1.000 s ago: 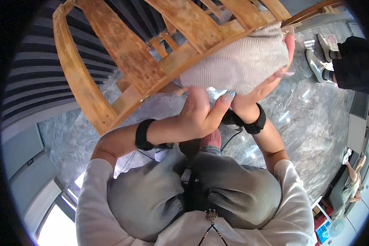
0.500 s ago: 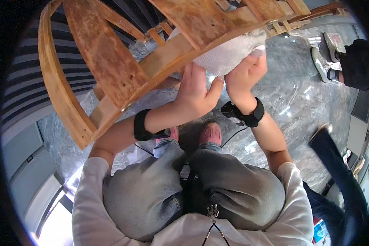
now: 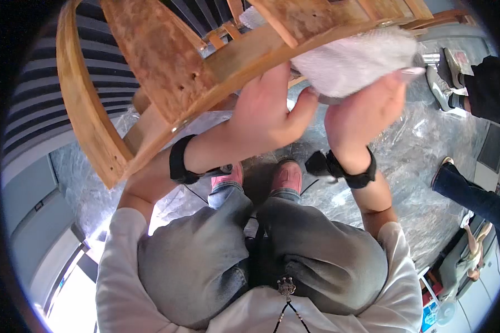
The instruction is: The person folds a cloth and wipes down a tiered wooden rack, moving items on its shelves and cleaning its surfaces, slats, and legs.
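A white cloth [image 3: 355, 64] is bunched below the right part of a slatted wooden frame [image 3: 233, 58]. My right hand [image 3: 366, 108] is closed on the cloth's lower right side, its fingers bent round the edge. Under the frame's rail is my left hand [image 3: 272, 108], its thumb at the cloth's left edge; its other fingers are hidden behind the wood. A bit of white fabric also shows above the rail, between the slats. Black bands circle both wrists.
Dark slats [image 3: 39, 94] stand behind the frame at the left. The shiny grey floor [image 3: 405, 183] stretches below. At the right are another person's grey shoes [image 3: 438, 86] and a different person's dark trouser leg [image 3: 466, 191].
My right hand and the cloth have moved right, and the cloth is spread wider. My left hand has shifted slightly. The dark-trousered leg at the right has moved.
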`<state>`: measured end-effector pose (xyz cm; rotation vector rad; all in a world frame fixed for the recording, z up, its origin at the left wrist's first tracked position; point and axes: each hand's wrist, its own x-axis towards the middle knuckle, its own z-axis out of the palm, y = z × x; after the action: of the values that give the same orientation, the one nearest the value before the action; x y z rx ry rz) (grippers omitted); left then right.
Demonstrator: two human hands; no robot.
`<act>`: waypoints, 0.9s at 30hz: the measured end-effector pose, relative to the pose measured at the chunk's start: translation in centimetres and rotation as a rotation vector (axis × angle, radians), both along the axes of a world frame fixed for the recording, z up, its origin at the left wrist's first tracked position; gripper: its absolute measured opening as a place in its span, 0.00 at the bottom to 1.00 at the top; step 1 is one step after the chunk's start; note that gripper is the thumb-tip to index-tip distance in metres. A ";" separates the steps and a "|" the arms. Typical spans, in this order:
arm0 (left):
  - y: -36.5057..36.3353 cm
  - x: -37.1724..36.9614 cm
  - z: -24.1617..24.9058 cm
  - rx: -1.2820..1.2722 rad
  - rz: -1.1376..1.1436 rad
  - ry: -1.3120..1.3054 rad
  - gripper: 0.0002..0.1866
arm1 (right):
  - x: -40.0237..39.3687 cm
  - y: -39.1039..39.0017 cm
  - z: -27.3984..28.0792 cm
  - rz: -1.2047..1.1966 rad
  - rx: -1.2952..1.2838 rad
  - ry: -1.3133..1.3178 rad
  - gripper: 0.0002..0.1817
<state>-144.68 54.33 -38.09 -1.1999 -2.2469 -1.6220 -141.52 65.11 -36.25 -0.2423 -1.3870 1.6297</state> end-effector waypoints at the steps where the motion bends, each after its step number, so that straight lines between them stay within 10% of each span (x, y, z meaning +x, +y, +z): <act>1: 0.1 -0.1 -0.7 -0.001 0.003 0.000 0.23 | -0.2 -0.1 -1.0 -0.020 0.070 0.010 0.16; 4: 0.6 0.2 -3.5 -0.116 0.021 -0.281 0.19 | 0.5 1.2 -4.1 0.043 0.128 -0.156 0.15; 9: -0.6 3.5 -5.9 -0.139 0.118 0.194 0.14 | 4.0 -0.2 -5.0 -0.007 0.156 -0.001 0.18; 12: -1.9 6.3 -9.8 0.011 -0.299 0.124 0.14 | 8.2 0.4 -3.7 0.282 0.529 -0.622 0.21; 14: -3.0 7.3 -9.1 -0.014 -0.274 0.090 0.14 | 9.3 0.0 -6.2 0.531 0.646 0.146 0.24; 19: -5.5 8.6 -9.6 -0.172 -0.377 -0.190 0.26 | 11.8 -2.7 -9.8 0.275 0.314 -0.464 0.17; 21: -5.1 9.1 -10.2 -0.224 -0.092 -0.257 0.26 | 10.5 -2.5 -11.1 0.141 0.006 -0.627 0.21; 27: -2.0 6.7 -10.6 -0.238 -0.044 -0.232 0.32 | 6.2 -2.0 -9.9 0.071 -0.153 -0.321 0.19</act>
<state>-137.94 52.37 -48.65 -1.1717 -2.6380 -1.6209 -135.30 63.12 -46.18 -0.5705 -1.5226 1.8163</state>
